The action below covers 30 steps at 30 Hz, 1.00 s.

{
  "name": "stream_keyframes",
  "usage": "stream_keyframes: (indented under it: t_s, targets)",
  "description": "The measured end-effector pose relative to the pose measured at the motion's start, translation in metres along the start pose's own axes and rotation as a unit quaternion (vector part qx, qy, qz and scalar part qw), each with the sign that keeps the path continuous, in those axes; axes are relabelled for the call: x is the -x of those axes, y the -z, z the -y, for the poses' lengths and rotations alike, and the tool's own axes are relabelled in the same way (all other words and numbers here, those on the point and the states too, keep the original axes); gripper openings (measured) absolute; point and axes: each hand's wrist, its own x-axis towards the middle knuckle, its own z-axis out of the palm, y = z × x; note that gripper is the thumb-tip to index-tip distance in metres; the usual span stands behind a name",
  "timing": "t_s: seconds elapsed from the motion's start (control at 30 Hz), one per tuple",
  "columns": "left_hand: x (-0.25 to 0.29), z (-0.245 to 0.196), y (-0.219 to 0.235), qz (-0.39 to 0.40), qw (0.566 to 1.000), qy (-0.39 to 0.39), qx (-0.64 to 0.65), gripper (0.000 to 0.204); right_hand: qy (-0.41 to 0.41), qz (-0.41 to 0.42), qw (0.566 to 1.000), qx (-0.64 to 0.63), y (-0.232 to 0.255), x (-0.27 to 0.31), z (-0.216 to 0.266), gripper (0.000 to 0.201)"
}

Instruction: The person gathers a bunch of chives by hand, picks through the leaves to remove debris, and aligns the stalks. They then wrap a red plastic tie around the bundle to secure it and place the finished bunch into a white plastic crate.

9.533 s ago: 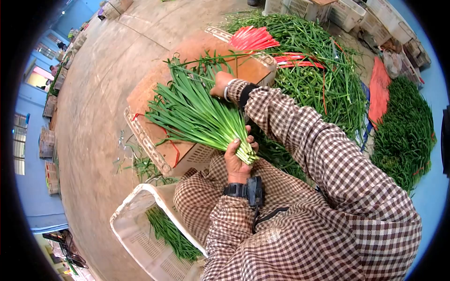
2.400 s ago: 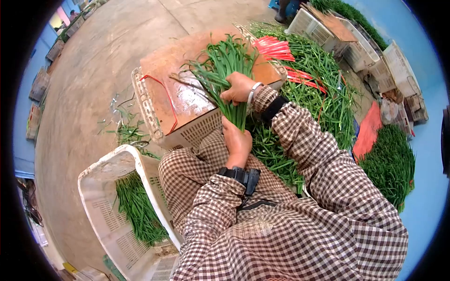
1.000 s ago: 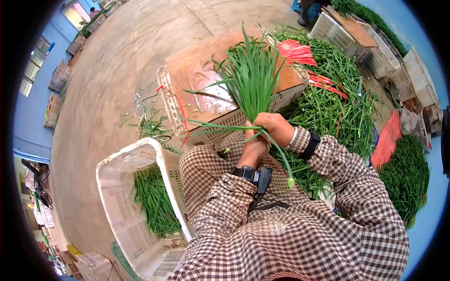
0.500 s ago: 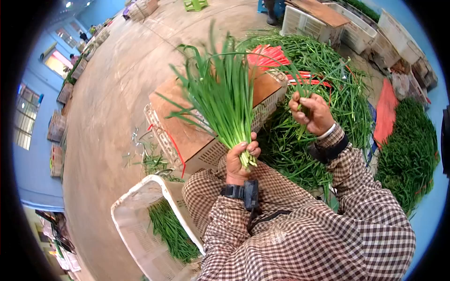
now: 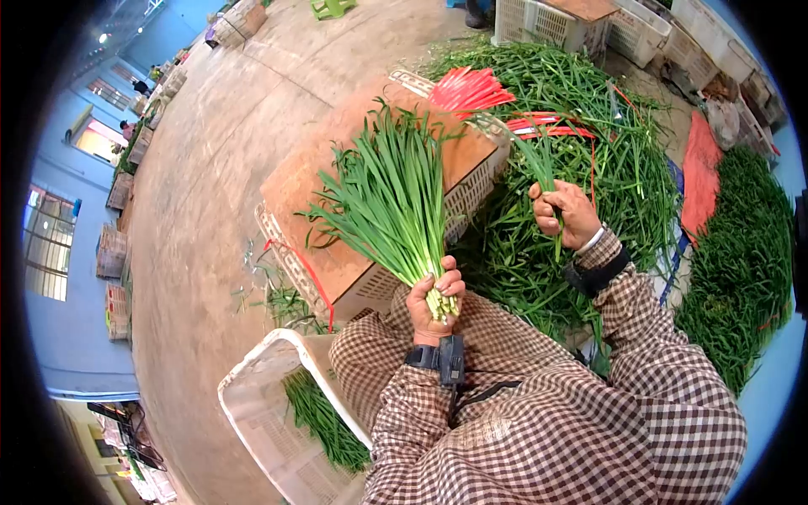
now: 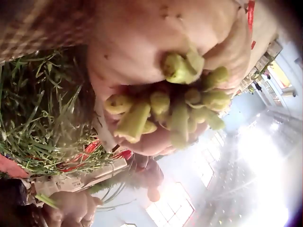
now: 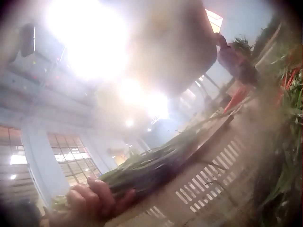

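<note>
My left hand (image 5: pixel 423 313) grips a bunch of garlic chives (image 5: pixel 389 194) low on its stems. The leaves fan up and away over a brown board (image 5: pixel 290 202) on a slotted crate (image 5: pixel 368 288). In the left wrist view, pale cut stem ends (image 6: pixel 180 113) poke out between thumb and fingers. Off to the right, my right hand (image 5: pixel 576 217) pinches a few loose chive strands (image 5: pixel 541 160), apart from the bunch and above a heap of loose chives (image 5: pixel 606 139). The right wrist view is hazy, with the left hand (image 7: pixel 97 201) and bunch at its bottom.
Red ties (image 5: pixel 471 89) lie at the board's far corner. A white crate (image 5: pixel 290 338) holding chives stands at my left. Rightward are a red cloth (image 5: pixel 700 177) and a darker chive stack (image 5: pixel 730 269). Several crates (image 5: pixel 539 23) line the back.
A second ago both hands were together at the stems. Since then the right hand has moved right with a few strands, while the left has kept the bunch and lowered slightly.
</note>
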Motion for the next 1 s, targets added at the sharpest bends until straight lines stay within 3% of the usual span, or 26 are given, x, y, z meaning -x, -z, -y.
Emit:
stream_keyframes:
  t_s: [0.17,0.3,0.67,0.8,0.87,0.9,0.97,1.0]
  targets:
    - [0.000,-0.005,-0.005,-0.033,0.996,-0.004,-0.086,0.038,0.003,-0.009,1.000,-0.002,0.001,0.000,0.003,0.007]
    - [0.001,-0.005,-0.021,-0.026,0.991,-0.006,-0.132,0.044,0.025,0.000,1.000,0.006,0.007,0.002,0.003,0.021]
    - [0.028,-0.002,-0.069,-0.001,0.984,0.011,-0.180,0.029,0.065,-0.026,0.997,0.019,0.020,0.008,0.010,0.023]
    - [0.061,0.000,-0.092,-0.005,0.960,-0.017,-0.279,0.041,0.070,-0.029,0.996,0.043,0.015,0.007,0.014,0.021]
    - [0.083,0.000,-0.108,-0.048,0.923,-0.049,-0.379,0.047,0.071,-0.020,0.996,0.049,0.011,0.004,0.012,0.021]
    - [0.094,0.003,-0.119,-0.083,0.879,-0.078,-0.463,0.047,0.071,-0.007,0.996,0.049,0.006,0.004,0.012,0.021]
    - [0.120,0.004,-0.138,-0.178,0.757,-0.145,-0.612,0.043,0.072,0.020,0.996,0.048,0.003,0.001,0.010,0.020]
    - [0.139,-0.005,-0.140,-0.233,0.665,-0.152,-0.693,0.041,0.071,0.032,0.996,0.047,0.003,-0.003,0.007,0.020]
